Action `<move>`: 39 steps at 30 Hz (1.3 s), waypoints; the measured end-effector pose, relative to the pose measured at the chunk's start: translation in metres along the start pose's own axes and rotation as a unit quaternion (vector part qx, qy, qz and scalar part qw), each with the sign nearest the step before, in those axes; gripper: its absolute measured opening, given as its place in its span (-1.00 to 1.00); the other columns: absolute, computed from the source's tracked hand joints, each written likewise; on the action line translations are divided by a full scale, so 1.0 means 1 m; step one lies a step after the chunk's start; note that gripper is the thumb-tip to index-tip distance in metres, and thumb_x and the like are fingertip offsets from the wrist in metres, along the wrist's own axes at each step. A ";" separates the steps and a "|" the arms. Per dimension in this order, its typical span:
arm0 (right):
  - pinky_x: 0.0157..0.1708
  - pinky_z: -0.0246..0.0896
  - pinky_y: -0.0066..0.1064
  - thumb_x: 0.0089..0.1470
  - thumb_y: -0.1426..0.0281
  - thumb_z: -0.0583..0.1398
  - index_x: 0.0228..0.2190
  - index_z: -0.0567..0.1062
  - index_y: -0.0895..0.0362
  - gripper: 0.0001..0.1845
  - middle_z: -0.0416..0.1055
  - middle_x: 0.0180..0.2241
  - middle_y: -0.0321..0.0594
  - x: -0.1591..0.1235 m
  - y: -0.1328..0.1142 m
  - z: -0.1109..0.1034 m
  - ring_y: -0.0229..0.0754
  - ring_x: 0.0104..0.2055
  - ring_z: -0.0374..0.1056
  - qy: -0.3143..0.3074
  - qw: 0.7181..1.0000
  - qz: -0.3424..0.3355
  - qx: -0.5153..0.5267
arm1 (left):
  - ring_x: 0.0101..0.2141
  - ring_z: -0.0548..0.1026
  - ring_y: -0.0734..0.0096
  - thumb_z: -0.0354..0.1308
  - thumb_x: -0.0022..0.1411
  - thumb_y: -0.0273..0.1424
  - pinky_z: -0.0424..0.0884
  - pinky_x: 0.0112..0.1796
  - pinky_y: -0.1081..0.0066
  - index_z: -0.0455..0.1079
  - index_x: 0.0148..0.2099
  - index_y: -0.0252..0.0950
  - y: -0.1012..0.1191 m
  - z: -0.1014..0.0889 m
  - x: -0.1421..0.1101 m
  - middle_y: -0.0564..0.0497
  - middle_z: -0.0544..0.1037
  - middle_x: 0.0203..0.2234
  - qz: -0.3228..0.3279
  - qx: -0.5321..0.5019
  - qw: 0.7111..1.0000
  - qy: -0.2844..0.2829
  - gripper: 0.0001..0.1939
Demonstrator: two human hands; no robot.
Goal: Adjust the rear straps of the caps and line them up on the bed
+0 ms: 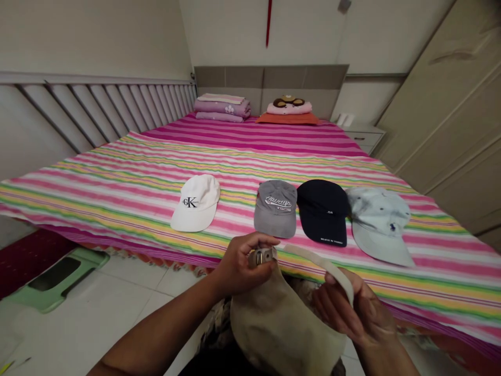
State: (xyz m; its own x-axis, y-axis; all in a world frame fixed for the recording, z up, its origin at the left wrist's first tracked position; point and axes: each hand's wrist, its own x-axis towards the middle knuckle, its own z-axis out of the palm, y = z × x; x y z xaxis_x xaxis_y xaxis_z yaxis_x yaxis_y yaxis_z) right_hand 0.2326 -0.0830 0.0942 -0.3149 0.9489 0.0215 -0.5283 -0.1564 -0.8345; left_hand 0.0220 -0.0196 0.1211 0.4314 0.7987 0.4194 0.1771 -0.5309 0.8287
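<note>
From where I stood, with the headboard (pixel 266 86) at twelve o'clock, the beige cap (pixel 282 324) hung at six, just off the near edge of the bed (pixel 133 183), between two bare hands. The left hand (pixel 240 269) gripped it by the back edge, thumb and fingers pinched about the buckle (pixel 259 257). The right hand (pixel 358 308) had its fingers curled, the pale strap (pixel 331 266) held in them. The strap's tip pointed toward ten, near the buckle but seemingly apart from it.

To my mind, that hold called for a steady left pinch, the buckle's mouth squared to the strap, and the strap kept flat. A right grip closer to the tip would have helped; so long a loose end could bend or twist.

The bed wore a striped cover, fairly smooth. On it lay the white cap (pixel 198 203) toward eleven, the grey cap (pixel 276 209) at twelve, the black cap (pixel 323 211) at one, the pale blue cap (pixel 379 222) at two. Folded bedding (pixel 223 108) sat by the headboard. A railing (pixel 117 81) ran along ten, a green stool (pixel 45 297) stood at nine, and a nightstand (pixel 362 138) at one.
</note>
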 end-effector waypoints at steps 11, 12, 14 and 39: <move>-0.70 0.01 -0.48 -0.19 0.17 0.28 -0.58 0.24 0.03 -0.67 0.15 -0.79 -0.47 -0.001 -0.021 0.015 -0.38 -0.82 0.03 -0.019 0.998 0.052 0.000 | -0.41 0.47 0.28 0.24 -0.10 -0.45 0.32 -0.23 0.32 0.48 -0.25 -0.23 -0.011 0.004 -0.006 -0.07 0.55 -0.48 0.114 0.129 0.984 0.043 -0.74; -0.71 0.01 -0.48 -0.19 0.13 0.27 -0.59 0.23 0.03 -0.65 0.14 -0.81 -0.47 0.000 -0.020 0.014 -0.37 -0.83 0.03 -0.019 0.998 0.053 0.001 | -0.39 0.48 0.27 0.25 -0.11 -0.44 0.32 -0.23 0.33 0.49 -0.26 -0.23 -0.010 0.004 -0.006 -0.08 0.56 -0.45 0.095 0.102 0.989 0.040 -0.74; -0.73 0.01 -0.50 -0.16 0.08 0.24 -0.61 0.23 0.04 -0.63 0.11 -0.84 -0.48 0.001 -0.020 0.013 -0.38 -0.85 0.02 -0.031 0.999 0.030 0.015 | -0.33 0.50 0.25 0.27 -0.10 -0.44 0.33 -0.25 0.35 0.49 -0.25 -0.23 -0.006 0.002 -0.005 -0.09 0.58 -0.39 0.044 0.040 0.998 0.024 -0.74; -0.75 -0.18 -0.50 -0.06 0.21 0.17 -0.76 0.39 0.21 -0.59 0.19 -0.83 -0.36 0.032 -0.020 0.042 -0.40 -0.78 0.02 -0.012 0.989 0.087 -0.122 | -0.42 0.42 0.50 0.33 -0.15 -0.39 0.29 -0.33 0.47 0.48 -0.37 -0.34 -0.005 0.017 0.000 0.00 0.53 -0.41 -0.196 -0.494 0.845 0.057 -0.78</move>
State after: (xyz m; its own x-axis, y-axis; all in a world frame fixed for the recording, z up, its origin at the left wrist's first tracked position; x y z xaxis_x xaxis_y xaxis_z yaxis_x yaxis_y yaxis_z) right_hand 0.2000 -0.0611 0.1351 -0.4040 0.9065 -0.1227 -0.2607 -0.2427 -0.9344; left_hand 0.0360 -0.0215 0.1110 0.4133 0.9102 0.0268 -0.5629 0.2323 0.7932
